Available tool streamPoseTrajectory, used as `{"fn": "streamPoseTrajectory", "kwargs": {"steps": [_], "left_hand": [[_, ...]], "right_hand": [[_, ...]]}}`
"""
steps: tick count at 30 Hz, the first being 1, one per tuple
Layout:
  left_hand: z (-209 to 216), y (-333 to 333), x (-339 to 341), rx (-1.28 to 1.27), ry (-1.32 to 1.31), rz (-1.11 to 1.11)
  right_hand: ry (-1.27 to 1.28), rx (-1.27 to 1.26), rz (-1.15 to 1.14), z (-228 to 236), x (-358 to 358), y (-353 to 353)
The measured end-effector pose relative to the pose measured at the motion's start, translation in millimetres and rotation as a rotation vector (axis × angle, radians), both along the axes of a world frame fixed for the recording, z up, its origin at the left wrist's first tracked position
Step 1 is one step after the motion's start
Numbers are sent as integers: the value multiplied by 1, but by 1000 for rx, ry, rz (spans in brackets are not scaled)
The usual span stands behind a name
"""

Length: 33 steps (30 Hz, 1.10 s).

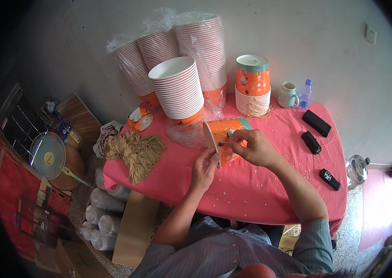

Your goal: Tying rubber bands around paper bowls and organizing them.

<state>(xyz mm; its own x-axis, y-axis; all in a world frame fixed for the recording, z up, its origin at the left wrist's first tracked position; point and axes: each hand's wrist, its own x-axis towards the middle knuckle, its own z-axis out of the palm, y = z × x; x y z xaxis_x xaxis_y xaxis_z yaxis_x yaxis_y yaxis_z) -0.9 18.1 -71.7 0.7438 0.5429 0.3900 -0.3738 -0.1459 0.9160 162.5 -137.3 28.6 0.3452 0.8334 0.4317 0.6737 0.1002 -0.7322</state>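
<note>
An orange paper bucket (233, 124) with a green base band lies tilted on its side above the red tablecloth, its mouth facing left. My left hand (205, 167) grips it at the white rim, thumb and fingers closed. Against the bucket's side, the fingers of my right hand (253, 144) are pinched together; a small pale and dark thing shows at their tips, too small to name. Left of my hands spreads a heap of tan strings (136, 153). Farther back, a stack of upside-down buckets (253, 88) has tan strings hanging at its lower rims.
Tall stacks of white-rimmed buckets (177, 88) stand at the back left, some in plastic bags. A mug (288, 96), a water bottle (305, 94), two black cases (316, 123) and a remote (329, 180) sit at right. Small white bits dot the tablecloth (251, 199).
</note>
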Motion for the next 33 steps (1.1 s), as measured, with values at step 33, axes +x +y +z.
{"fn": "streamPoseTrajectory", "kwargs": {"steps": [33], "left_hand": [[51, -39, 0, 1195, 120, 378]], "right_hand": [[-127, 239, -174, -19, -9, 17]]}}
